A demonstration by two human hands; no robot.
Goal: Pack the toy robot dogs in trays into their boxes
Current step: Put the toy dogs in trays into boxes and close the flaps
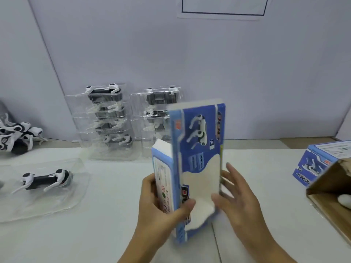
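A blue and white toy box stands on end at the middle of the white table, its top end open with a flap up. My left hand grips its left side, thumb across the front. My right hand is at the box's right edge with the fingers spread; whether it touches the box is unclear. To the left, a black and white robot dog lies in a clear plastic tray. Two stacks of trays with dogs lean at the wall behind.
Loose robot dogs are piled at the far left. A brown cardboard carton sits at the right edge, with another blue toy box behind it. A grey wall closes off the back of the table.
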